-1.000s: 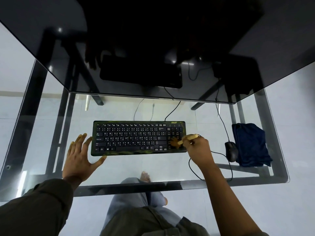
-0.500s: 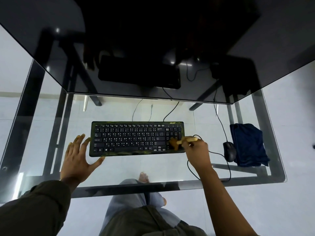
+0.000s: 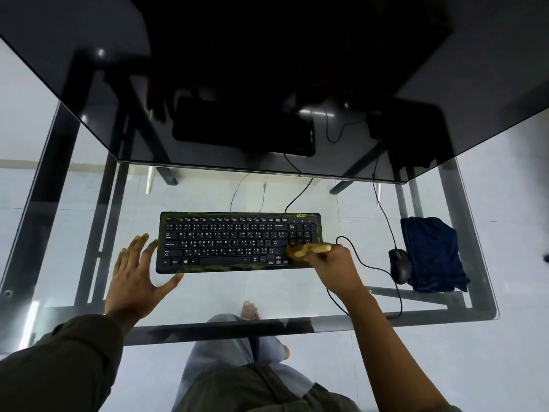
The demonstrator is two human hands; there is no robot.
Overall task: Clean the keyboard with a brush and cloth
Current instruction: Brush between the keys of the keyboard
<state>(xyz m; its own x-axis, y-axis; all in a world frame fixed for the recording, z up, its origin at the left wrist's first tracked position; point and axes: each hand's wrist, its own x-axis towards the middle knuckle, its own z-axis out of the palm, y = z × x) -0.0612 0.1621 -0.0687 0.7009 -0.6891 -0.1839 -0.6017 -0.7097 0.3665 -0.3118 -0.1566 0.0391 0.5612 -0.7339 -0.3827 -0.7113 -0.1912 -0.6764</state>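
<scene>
Nearest the person's lap is the front edge of a glass table, and both hands reach over it to the keyboard, which lies square-on in the middle of the glass. The left hand lies flat at the keyboard's left end. Its fingers are spread and straight with the thumb tip touching the near corner, and it grips nothing; I judge it is there to stop the board sliding under the strokes. The right hand has its fingers curled tightly round the pale handle of a brush, whose bristles rest on the keys at the near right corner, so the sweeping stage looks under way. Further right, a mouse sits just beside a folded dark blue cloth, untouched and probably kept for wiping afterwards.
</scene>
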